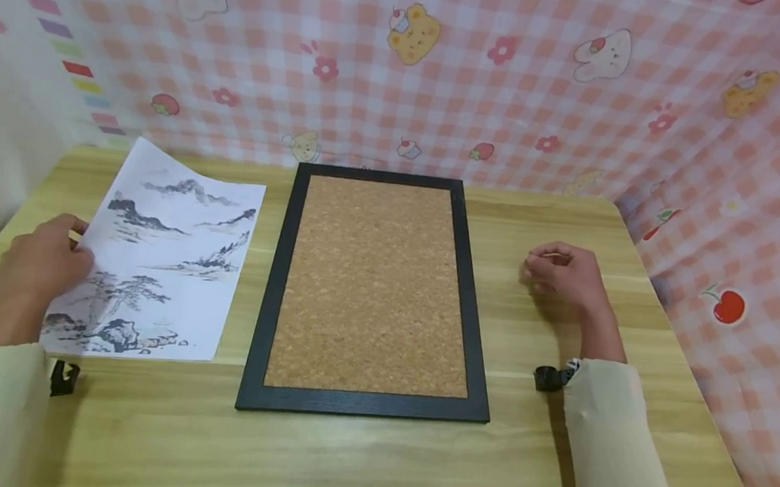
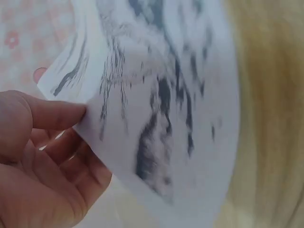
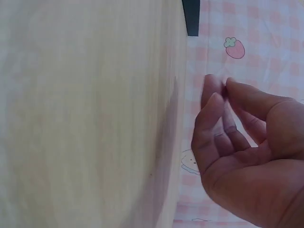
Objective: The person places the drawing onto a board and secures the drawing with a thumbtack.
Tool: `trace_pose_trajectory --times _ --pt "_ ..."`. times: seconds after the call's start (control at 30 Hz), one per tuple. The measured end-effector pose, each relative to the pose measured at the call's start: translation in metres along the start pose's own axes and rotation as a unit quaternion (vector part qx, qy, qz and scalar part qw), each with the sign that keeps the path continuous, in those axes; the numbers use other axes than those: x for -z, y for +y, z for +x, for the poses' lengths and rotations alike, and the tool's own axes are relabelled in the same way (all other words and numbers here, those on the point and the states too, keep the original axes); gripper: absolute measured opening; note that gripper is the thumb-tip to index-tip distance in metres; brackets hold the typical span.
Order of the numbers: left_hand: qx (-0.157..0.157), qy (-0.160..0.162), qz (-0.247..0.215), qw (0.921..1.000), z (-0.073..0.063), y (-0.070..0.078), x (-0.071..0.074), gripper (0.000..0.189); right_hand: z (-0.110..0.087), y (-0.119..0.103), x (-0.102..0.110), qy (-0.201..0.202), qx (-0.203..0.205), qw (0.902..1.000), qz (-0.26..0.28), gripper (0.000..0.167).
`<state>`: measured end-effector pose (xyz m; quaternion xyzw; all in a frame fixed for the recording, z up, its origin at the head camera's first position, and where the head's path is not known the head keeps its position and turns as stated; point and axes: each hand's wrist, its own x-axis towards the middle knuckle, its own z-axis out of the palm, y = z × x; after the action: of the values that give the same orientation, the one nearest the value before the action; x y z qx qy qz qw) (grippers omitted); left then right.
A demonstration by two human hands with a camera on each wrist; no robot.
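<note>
A sheet of paper printed with an ink landscape (image 1: 178,259) is at the left of the table. My left hand (image 1: 42,261) pinches its left edge between thumb and fingers, and the sheet bends near the grip in the left wrist view, where the thumb (image 2: 59,114) lies on the printed side. A black frame with a cork panel (image 1: 373,288) lies flat in the middle, to the right of the paper. Right of that frame, my right hand (image 1: 567,275) hovers over the table with fingers loosely curled and nothing between them (image 3: 237,137).
The wood-grain table (image 1: 361,460) backs onto a pink checked cloth (image 1: 355,67) with cartoon prints, which also hangs along the right side. A black strap device (image 1: 550,378) sits at the right wrist, another (image 1: 64,378) at the left.
</note>
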<state>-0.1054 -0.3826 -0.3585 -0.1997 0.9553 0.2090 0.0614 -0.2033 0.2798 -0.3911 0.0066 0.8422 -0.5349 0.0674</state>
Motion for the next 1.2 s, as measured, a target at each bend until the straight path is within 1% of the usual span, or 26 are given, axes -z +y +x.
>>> trace_pose_trajectory --times 0.07,0.2,0.37,0.47,0.57,0.67,0.73,0.8,0.9,0.93,1.0,1.03,1.1,1.2 --pt "-0.002 0.0 -0.011 0.9999 -0.001 -0.001 0.0 0.042 0.0 -0.002 0.0 0.003 0.012 0.9998 0.013 0.035" --pt "-0.024 -0.004 -0.041 0.9989 0.002 -0.005 -0.001 0.042 -0.001 -0.005 -0.001 0.016 0.026 0.9992 0.027 0.034" --pt "-0.041 -0.022 -0.095 0.9944 0.003 -0.01 0.0 0.045 -0.001 -0.006 -0.002 0.043 0.041 0.9968 0.054 0.035" --pt "-0.037 -0.033 -0.128 0.9906 0.002 -0.012 -0.001 0.048 -0.002 -0.006 -0.002 0.053 0.043 0.9938 0.087 0.027" --pt "-0.03 -0.033 -0.153 0.9872 0.001 -0.015 -0.003 0.049 -0.003 -0.006 -0.001 0.055 0.04 0.9911 0.115 0.022" --pt "-0.03 -0.031 -0.179 0.983 0.0 -0.016 -0.004 0.049 -0.003 -0.007 -0.001 0.059 0.036 0.9889 0.132 0.031" --pt "-0.031 -0.03 -0.195 0.9798 0.0 -0.016 -0.003 0.048 -0.003 -0.008 0.0 0.062 0.036 0.9896 0.125 0.038" --pt "-0.033 -0.03 -0.221 0.9743 0.0 -0.017 -0.003 0.04 -0.003 -0.008 0.0 0.063 0.036 0.9895 0.125 0.04" --pt "-0.037 -0.031 -0.259 0.9647 -0.001 -0.017 0.0 0.02 -0.004 -0.008 -0.001 0.065 0.043 0.9878 0.135 0.032" --pt "-0.037 -0.034 -0.273 0.9607 -0.001 -0.017 0.001 0.018 -0.004 -0.008 -0.001 0.065 0.047 0.986 0.146 0.027" --pt "-0.035 -0.036 -0.292 0.9552 -0.002 -0.017 0.003 0.023 -0.004 -0.008 -0.001 0.063 0.054 0.9825 0.167 0.018" --pt "-0.035 -0.035 -0.296 0.954 -0.003 -0.017 0.004 0.023 -0.005 -0.008 -0.001 0.061 0.058 0.9814 0.172 0.017" --pt "-0.033 -0.032 -0.293 0.9549 -0.005 -0.017 0.005 0.024 -0.005 -0.007 -0.001 0.055 0.064 0.9807 0.176 0.017" --pt "-0.031 -0.028 -0.294 0.955 -0.007 -0.017 0.007 0.023 -0.006 -0.006 -0.001 0.045 0.068 0.9825 0.168 0.018"
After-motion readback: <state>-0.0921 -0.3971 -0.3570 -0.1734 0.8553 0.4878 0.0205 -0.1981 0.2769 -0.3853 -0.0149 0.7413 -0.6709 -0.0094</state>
